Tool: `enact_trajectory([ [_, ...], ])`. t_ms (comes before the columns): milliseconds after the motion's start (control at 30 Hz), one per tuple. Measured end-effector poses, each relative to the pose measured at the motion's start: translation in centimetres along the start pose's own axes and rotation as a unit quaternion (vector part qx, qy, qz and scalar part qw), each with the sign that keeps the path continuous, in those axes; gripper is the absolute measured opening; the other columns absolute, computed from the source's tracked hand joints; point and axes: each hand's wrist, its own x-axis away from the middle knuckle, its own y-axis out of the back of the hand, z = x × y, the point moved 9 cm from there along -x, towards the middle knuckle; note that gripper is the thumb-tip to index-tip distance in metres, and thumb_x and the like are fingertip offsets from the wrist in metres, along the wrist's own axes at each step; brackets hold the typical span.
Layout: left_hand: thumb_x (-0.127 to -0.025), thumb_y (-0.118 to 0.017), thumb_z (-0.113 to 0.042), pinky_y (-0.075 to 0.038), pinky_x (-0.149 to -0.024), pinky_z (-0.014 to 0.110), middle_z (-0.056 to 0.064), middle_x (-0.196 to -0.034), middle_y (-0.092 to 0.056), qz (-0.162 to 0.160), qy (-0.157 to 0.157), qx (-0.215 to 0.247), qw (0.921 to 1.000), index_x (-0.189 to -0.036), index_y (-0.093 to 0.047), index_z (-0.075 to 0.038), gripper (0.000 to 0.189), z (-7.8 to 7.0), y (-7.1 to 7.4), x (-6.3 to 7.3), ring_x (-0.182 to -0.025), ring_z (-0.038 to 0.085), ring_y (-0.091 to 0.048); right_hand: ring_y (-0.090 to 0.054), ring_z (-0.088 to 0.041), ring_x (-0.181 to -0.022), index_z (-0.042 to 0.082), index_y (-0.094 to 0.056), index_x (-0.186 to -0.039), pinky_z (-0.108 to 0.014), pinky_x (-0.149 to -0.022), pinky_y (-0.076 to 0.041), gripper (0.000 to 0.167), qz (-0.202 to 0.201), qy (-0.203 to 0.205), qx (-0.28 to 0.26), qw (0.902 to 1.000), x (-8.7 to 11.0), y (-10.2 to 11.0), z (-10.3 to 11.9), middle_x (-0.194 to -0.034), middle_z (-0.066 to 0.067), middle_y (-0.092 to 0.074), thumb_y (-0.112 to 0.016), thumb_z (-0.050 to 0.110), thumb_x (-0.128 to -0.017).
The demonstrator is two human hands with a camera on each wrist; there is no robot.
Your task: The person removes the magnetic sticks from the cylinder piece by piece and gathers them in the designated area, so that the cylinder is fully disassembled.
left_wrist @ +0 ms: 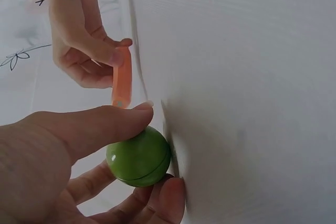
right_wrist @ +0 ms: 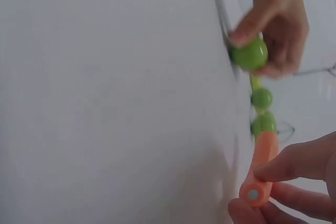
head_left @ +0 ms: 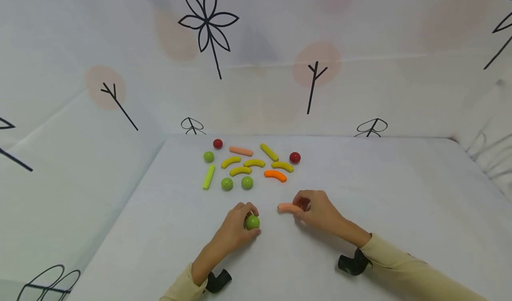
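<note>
My left hand (head_left: 235,228) holds a glossy green ball (head_left: 253,222) between thumb and fingers, low over the white surface. A thin seam runs round the ball (left_wrist: 139,157) in the left wrist view. To its right, my right hand (head_left: 321,210) pinches a salmon-pink curved stick (head_left: 286,208) near one end. The stick's other end points left, toward the ball, with a gap between them in the head view. In the right wrist view the near end of the stick (right_wrist: 265,153) bears a round silvery dot.
Beyond the hands lie green balls (head_left: 247,182), red balls (head_left: 294,158), several yellow curved sticks (head_left: 241,171), an orange curved stick (head_left: 275,175), and straight sticks: yellow-green (head_left: 209,177), yellow (head_left: 269,152) and pink (head_left: 241,151). A patterned white cloth (head_left: 256,96) hangs behind.
</note>
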Motion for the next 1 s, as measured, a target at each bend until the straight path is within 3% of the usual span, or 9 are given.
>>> enact_trajectory([
  [200, -0.076, -0.078, -0.011, -0.047, -0.071, 0.028, 0.001, -0.092, -0.049, 0.005, 0.003, 0.007, 1.0000, -0.100, -0.057, -0.012, 0.032, 0.0, 0.0, 0.1, -0.084, 0.016, -0.049, -0.053, -0.016, -0.071, 0.008, -0.067, -0.084, -0.028, -0.061, -0.047, 0.028, -0.050, -0.043, 0.040, 0.9970, -1.7, 3.6, -2.7, -0.073, 0.001, -0.060, -0.074, 0.034, -0.081],
  [400, -0.079, -0.074, -0.009, -0.048, -0.075, 0.030, 0.003, -0.099, -0.048, 0.015, 0.004, 0.008, 0.9998, -0.103, -0.058, -0.012, 0.029, -0.1, -0.2, 0.3, -0.088, 0.017, -0.049, -0.055, -0.022, -0.076, 0.002, -0.067, -0.088, -0.030, -0.063, -0.049, 0.019, -0.059, -0.065, 0.040, 0.9953, -3.8, 5.6, -5.4, -0.080, -0.007, -0.063, -0.072, 0.020, -0.084],
  [767, -0.079, -0.074, -0.011, -0.047, -0.076, 0.029, 0.001, -0.096, -0.048, 0.002, 0.004, 0.007, 1.0000, -0.103, -0.060, -0.011, 0.029, -0.1, 0.1, 0.1, -0.087, 0.016, -0.049, -0.060, -0.026, -0.079, -0.002, -0.066, -0.090, -0.032, -0.065, -0.053, 0.017, -0.097, -0.072, 0.028, 0.9923, -4.8, 5.9, -6.9, -0.085, -0.013, -0.065, -0.074, 0.011, -0.080],
  [1000, -0.078, -0.075, -0.012, -0.046, -0.073, 0.027, 0.000, -0.094, -0.048, -0.003, -0.001, 0.014, 0.9999, -0.103, -0.060, -0.012, 0.028, -0.2, 0.2, -0.4, -0.085, 0.016, -0.049, -0.059, -0.027, -0.078, -0.001, -0.066, -0.089, -0.032, -0.066, -0.052, 0.015, -0.091, -0.073, 0.012, 0.9931, -4.7, 5.8, -7.0, -0.084, -0.012, -0.065, -0.073, 0.009, -0.080],
])
